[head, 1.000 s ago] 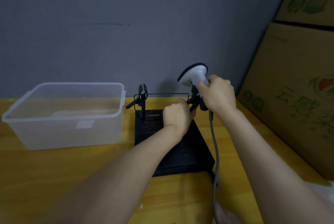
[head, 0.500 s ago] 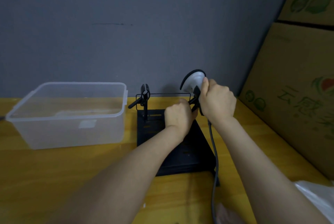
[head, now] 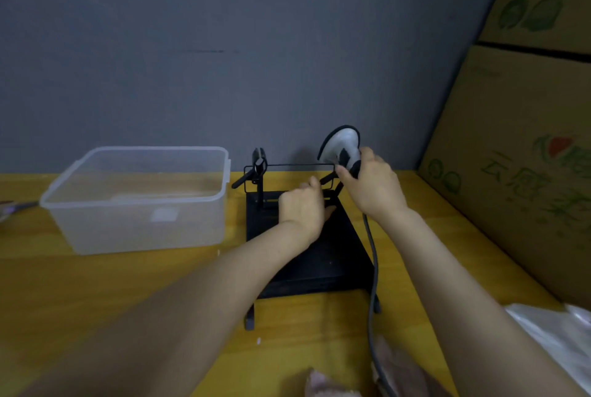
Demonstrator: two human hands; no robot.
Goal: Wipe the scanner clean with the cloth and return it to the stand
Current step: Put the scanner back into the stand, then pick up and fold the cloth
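A white scanner (head: 341,147) with a black rim sits at the right holder of the black stand (head: 307,256), head up and tilted left. My right hand (head: 372,187) is shut on the scanner's handle. A grey cable (head: 372,268) hangs from it down toward me. My left hand (head: 302,209) rests on the stand's base, fingers curled by the right holder arm; whether it grips the arm is hidden. A pinkish cloth (head: 393,371) lies on the table at the bottom edge, by the cable.
A clear plastic tub (head: 137,198) stands left of the stand on the yellow wooden table (head: 96,284). Cardboard boxes (head: 518,156) wall off the right side. A white plastic bag (head: 556,332) lies at the lower right. A grey wall is behind.
My right hand has lowered the scanner from above the stand down to the right holder and tilted its head left. My left hand has slid slightly back along the base.
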